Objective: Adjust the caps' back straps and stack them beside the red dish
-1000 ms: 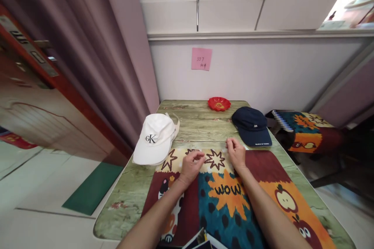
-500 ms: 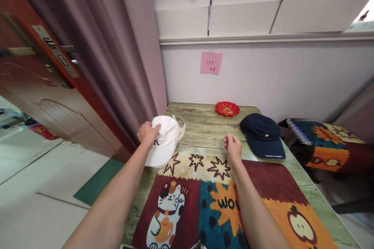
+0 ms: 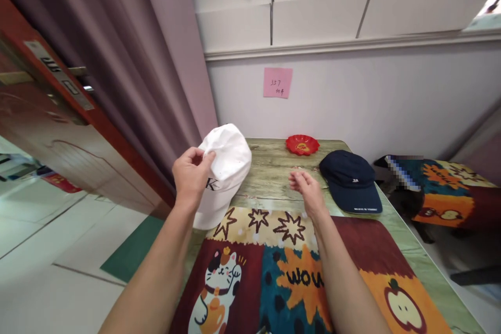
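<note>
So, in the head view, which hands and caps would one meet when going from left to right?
Left hand → white fabric cap with black lettering → right hand → dark blue fabric cap with a rounded crown.

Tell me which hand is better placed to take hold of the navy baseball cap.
The right hand, I'd judge: it is near the navy baseball cap and appears to hold nothing, while the left hand is farther off, pinching the white baseball cap.
</note>
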Demonstrator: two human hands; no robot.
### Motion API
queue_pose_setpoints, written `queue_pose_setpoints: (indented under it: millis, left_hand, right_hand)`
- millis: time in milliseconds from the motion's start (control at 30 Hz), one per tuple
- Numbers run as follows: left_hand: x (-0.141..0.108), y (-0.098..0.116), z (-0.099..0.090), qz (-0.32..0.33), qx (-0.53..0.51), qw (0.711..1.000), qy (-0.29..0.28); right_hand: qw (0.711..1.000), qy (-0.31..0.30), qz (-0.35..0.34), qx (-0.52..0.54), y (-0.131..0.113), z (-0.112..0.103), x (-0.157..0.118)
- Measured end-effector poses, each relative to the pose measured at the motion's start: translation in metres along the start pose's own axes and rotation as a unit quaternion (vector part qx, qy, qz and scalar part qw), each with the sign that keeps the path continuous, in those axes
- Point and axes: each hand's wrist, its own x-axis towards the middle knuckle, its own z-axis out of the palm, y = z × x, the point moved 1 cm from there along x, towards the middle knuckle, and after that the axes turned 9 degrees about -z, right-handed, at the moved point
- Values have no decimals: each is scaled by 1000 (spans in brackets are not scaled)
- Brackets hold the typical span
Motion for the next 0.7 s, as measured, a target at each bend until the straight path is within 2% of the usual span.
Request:
queue_pose_setpoints:
  millis: [100, 167, 267, 333, 400, 467, 500, 567, 633, 700]
  left_hand:
    - [-24, 20, 24, -29, -124, 991, -30]
    - [-42, 24, 44, -76, -184, 978, -63]
    - [-68, 20, 67, -137, -217, 954, -152]
    - [-80, 13, 73, -152, -218, 944, -197]
    - [-84, 3, 72, -176, -224, 942, -178]
    - [-85, -8, 68, -244, -239, 928, -147]
    - [-86, -13, 67, -289, -250, 910, -161]
    - [-89, -17, 67, -362, -294, 846, -260]
    - [-97, -13, 69, -374, -364, 767, -373]
    - [-104, -5, 72, -352, -446, 701, -431]
  right_hand:
    - [984, -164, 30, 66, -15, 20, -15]
    - [960, -230, 61, 148, -18, 29, -25]
    - [931, -234, 124, 253, -18, 31, -32]
    - [917, -229, 152, 288, -20, 26, -32]
    - [910, -224, 148, 315, -24, 18, -29]
    - [909, -208, 123, 340, -30, 12, -26]
    - [909, -199, 109, 350, -34, 10, -25]
    - [909, -182, 84, 365, -40, 9, -24]
    - [911, -170, 67, 370, -44, 10, -24]
    - [914, -160, 58, 368, -46, 12, -24]
